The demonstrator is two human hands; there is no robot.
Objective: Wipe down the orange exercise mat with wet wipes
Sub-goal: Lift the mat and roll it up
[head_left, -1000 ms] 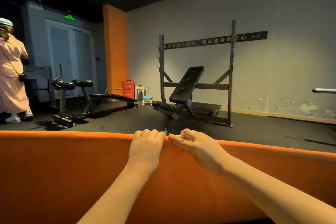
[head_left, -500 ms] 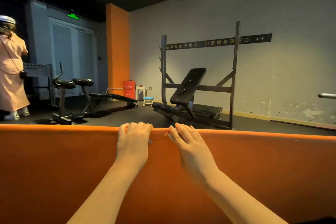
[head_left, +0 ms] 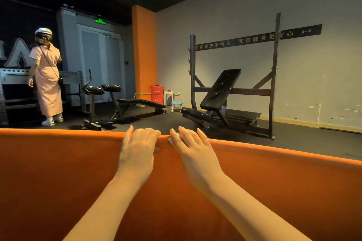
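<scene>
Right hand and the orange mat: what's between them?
Head view: a white wet wipe, mostly hidden. The right hand presses it with straight fingers against the top edge of the orange mat.

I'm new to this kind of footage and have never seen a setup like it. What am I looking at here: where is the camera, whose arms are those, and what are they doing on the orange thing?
There is no machine here. These are a person's two bare arms, filmed by one wide-angle camera worn on the head, which looks forward and down. The big orange surface across the lower part is the exercise mat, and both hands are at its top edge. The left hand curls its fingers over that edge. The right hand has its fingers straight and presses a white wet wipe against the mat; only a small bit of it shows. Beyond the mat is a gym, with a black incline bench in a rack and a person in pink at the far left.
</scene>
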